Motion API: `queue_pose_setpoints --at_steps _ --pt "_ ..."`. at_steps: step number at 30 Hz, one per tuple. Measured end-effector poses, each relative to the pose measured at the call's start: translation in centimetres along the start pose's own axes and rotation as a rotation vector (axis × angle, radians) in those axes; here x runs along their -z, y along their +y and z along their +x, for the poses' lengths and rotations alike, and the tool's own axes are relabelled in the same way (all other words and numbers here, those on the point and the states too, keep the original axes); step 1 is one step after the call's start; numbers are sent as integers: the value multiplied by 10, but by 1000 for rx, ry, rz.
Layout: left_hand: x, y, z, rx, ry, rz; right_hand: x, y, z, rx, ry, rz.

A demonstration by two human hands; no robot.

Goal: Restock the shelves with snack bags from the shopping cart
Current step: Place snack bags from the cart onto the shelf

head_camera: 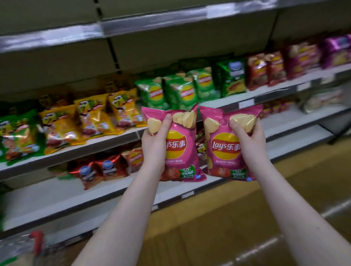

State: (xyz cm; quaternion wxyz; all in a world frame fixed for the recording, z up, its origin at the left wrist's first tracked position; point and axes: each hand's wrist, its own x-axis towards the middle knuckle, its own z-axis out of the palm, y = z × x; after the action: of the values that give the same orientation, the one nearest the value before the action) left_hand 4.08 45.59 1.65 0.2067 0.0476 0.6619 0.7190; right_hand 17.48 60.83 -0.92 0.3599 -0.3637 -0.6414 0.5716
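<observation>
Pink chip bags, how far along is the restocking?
Done: yellow bags and green bags already line the middle shelf. In hand: the left hand grips the left pink bag, the right hand the right pink bag, both held before the shelves. Left: placing both; the lower shelf shows bare stretches.

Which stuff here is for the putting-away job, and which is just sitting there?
For the job:
left pink chip bag, gripped by the left hand
right pink chip bag, gripped by the right hand
lower shelf, with bare space

Just sitting there:
green chip bags
yellow snack bags
red bags
</observation>
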Motion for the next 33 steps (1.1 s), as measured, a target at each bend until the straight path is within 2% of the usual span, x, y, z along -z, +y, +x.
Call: queue_pose_setpoints --at_steps 4,11,18,26,30,33 --pt "-86 -15 -7 27 -69 21 75 11 31 -32 27 32" --pt "-203 -40 10 55 -171 67 159 32 92 -98 83 97" --pt "-312 -50 57 67 -231 57 211 41 193 -100 65 73" --pt "-436 -48 123 164 -358 42 263 46 323 -80 58 -25" --pt "-468 -50 143 174 -412 32 280 49 363 -68 40 -30" --pt "-495 -56 159 172 -367 23 293 58 396 -48 10 -17"
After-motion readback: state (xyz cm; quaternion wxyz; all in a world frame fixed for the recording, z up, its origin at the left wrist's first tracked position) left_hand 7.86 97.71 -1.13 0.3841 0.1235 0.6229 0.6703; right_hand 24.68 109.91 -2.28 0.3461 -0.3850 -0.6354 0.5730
